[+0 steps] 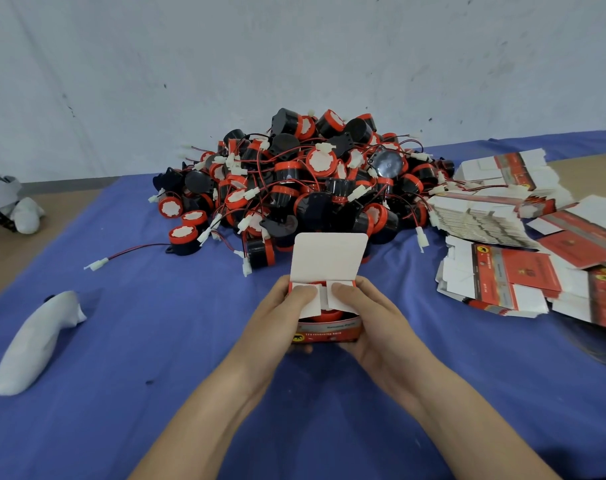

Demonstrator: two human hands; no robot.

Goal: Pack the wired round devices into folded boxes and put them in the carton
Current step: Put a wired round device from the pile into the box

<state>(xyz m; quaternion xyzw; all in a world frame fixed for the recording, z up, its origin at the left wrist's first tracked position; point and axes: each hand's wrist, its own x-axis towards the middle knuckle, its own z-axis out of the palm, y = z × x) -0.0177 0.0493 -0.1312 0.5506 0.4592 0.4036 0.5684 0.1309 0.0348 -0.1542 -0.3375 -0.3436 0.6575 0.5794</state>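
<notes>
Head view showed left hand (281, 315) and right hand (369, 315) gripping the box (326, 333) at 6 o'clock, thumbs pressing side flaps (312, 308) over the device (326, 317) inside. Closing was in hand; the raised lid (329, 258) likely needed tucking next.

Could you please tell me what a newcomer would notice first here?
A big heap of black-and-red round wired devices sits mid-back on the blue cloth. In front, the left hand and right hand hold a small red-and-white cardboard box, thumbs pressing its side flaps. Flat red-and-white box blanks lie stacked at the right.
</notes>
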